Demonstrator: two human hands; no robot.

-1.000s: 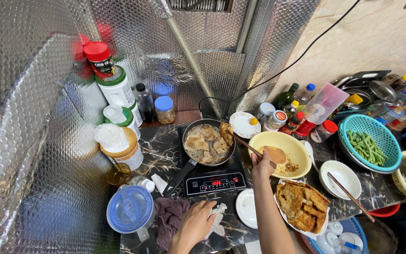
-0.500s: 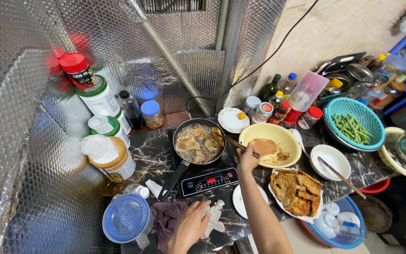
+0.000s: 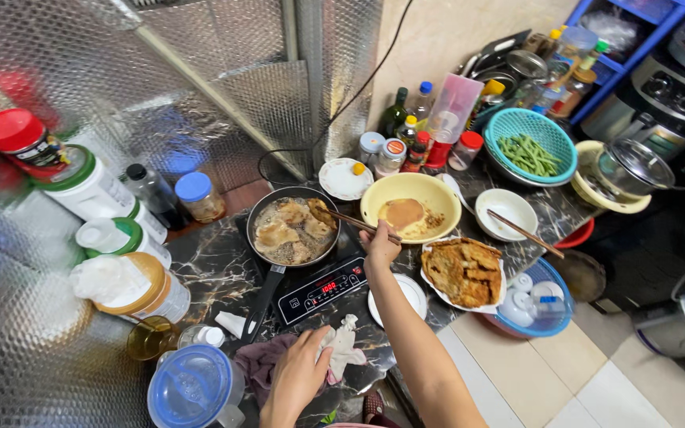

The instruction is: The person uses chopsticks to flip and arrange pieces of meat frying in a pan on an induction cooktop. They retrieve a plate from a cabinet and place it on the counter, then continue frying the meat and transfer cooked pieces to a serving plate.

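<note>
My right hand grips a pair of wooden chopsticks whose tips reach into the black frying pan, touching one of several pale battered pieces frying in oil. The pan sits on a black induction cooktop with a red display. My left hand rests on a crumpled white cloth at the counter's front edge, beside a purple rag. Just right of the pan stands a yellow bowl with one raw battered piece. A white plate of browned fried pieces lies by my right forearm.
Foil-lined walls close the left and back. Jars and bottles crowd the left; a blue-lidded jug is at the front. A teal basket of green beans, a white bowl with chopsticks, condiment bottles and a pot with a glass lid fill the right.
My right hand has drawn back from over the yellow bowl toward the pan, and the chopstick tips now sit among the frying pieces. The left hand stays on the cloth.
</note>
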